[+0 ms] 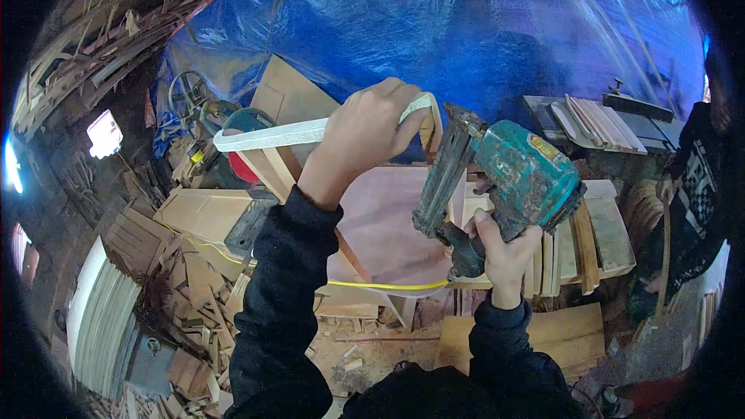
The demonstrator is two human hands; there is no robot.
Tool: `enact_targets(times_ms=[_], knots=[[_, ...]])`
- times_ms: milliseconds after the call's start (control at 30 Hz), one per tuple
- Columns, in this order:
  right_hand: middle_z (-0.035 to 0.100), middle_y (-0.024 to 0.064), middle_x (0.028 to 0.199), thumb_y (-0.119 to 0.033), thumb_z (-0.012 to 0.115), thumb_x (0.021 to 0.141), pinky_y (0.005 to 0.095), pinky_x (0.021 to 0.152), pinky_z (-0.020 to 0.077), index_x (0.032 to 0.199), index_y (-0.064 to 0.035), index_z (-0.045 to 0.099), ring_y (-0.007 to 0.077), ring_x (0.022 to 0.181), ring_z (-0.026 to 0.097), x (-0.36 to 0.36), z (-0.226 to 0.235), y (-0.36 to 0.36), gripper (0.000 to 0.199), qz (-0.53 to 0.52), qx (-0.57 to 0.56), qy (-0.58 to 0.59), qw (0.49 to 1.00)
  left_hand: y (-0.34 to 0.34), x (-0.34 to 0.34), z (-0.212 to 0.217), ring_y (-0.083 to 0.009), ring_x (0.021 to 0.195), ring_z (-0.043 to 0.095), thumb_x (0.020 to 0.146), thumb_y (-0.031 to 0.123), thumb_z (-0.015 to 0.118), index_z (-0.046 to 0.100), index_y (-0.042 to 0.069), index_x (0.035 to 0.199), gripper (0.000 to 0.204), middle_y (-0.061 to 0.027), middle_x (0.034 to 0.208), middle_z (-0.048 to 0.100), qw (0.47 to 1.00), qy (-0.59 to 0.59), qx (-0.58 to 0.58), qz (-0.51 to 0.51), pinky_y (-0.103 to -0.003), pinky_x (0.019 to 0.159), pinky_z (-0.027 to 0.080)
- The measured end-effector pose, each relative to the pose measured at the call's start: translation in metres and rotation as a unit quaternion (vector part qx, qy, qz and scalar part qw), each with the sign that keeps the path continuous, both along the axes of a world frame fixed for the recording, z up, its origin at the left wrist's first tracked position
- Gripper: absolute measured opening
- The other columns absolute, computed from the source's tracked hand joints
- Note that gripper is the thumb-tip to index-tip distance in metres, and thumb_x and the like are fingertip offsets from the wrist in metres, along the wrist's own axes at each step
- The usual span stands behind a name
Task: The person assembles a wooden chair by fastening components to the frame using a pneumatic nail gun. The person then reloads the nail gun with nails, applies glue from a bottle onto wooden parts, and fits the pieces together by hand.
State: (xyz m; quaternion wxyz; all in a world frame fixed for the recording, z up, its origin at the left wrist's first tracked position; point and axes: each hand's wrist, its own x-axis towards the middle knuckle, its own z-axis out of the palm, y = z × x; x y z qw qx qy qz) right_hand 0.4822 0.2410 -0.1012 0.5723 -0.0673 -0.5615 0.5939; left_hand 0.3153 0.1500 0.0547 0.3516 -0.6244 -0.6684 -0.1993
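Observation:
My left hand (369, 128) is closed over a white band (272, 138) that runs along the top of a wooden frame (285, 174), with its fingers bent over the far side. My right hand (506, 252) grips a scuffed green nail gun (531, 171) by its handle. The gun's long dark magazine and nose stand to the left of its body, close to the frame's right end and apart from my left hand. A pale pinkish panel (388, 213) shows behind and below the frame. My left fingertips are partly hidden.
A workbench (613, 252) carries wood strips and boards. A yellow hose (388, 286) crosses its front. A blue tarp (434, 31) hangs behind. Thin slats (597, 120) lie at the back right. Another person (694, 186) stands at the right. Wood scraps (202, 287) litter the left floor.

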Motion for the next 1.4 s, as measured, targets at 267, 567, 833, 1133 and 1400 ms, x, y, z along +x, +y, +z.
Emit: enact_targets(times_ms=[267, 567, 833, 1133, 1400], knots=[[0.062, 0.0097, 0.069, 0.002, 0.063, 0.079, 0.0261, 0.054, 0.0480, 0.089, 0.0041, 0.053, 0.0140, 0.057, 0.059, -0.003, 0.012, -0.006, 0.015, 0.015, -0.010, 0.014, 1.000, 0.001, 0.001, -0.002, -0.0361, 0.077, 0.061, 0.086, 0.020, 0.055, 0.059, 0.003, 0.098, 0.021, -0.0143, 0.095, 0.061, 0.999, 0.042, -0.016, 0.018, -0.042, 0.065, 0.051], [0.062, 0.0088, 0.066, 0.000, 0.063, 0.079, 0.0261, 0.054, 0.0482, 0.087, 0.0033, 0.057, 0.0133, 0.057, 0.059, 0.001, 0.026, -0.005, 0.011, 0.023, 0.021, -0.001, 1.000, 0.003, -0.003, 0.000, -0.0332, 0.083, 0.057, 0.082, 0.017, 0.057, 0.054, -0.001, 0.084, 0.019, -0.0159, 0.084, 0.056, 0.994, 0.094, 0.026, -0.044, -0.041, 0.073, 0.048], [0.062, 0.0096, 0.090, 0.006, 0.063, 0.077, 0.0268, 0.057, 0.0503, 0.105, 0.0049, 0.054, 0.0140, 0.064, 0.061, 0.011, 0.031, 0.006, 0.030, 0.067, 0.051, -0.022, 0.996, 0.000, -0.005, 0.004, -0.0354, 0.089, 0.055, 0.082, 0.016, 0.057, 0.058, -0.001, 0.095, 0.022, -0.0171, 0.093, 0.058, 0.998, 0.052, -0.024, -0.033, -0.042, 0.078, 0.046], [0.061, 0.0090, 0.070, 0.001, 0.063, 0.078, 0.0268, 0.052, 0.0475, 0.091, 0.0040, 0.056, 0.0138, 0.055, 0.058, 0.012, 0.036, 0.007, 0.014, 0.026, 0.053, -0.036, 0.998, -0.004, -0.015, 0.016, -0.0354, 0.092, 0.056, 0.077, 0.013, 0.061, 0.058, 0.000, 0.100, 0.027, -0.0169, 0.097, 0.059, 0.992, 0.049, -0.092, -0.074, -0.041, 0.081, 0.046], [0.061, 0.0080, 0.067, 0.002, 0.062, 0.078, 0.0265, 0.053, 0.0480, 0.090, 0.0040, 0.056, 0.0137, 0.056, 0.058, 0.016, 0.036, -0.001, 0.014, 0.030, 0.021, -0.042, 0.998, -0.012, -0.022, 0.022, -0.0343, 0.095, 0.058, 0.066, 0.012, 0.064, 0.057, 0.001, 0.108, 0.044, -0.0158, 0.103, 0.060, 0.990, 0.009, -0.077, -0.120, -0.039, 0.083, 0.047]])
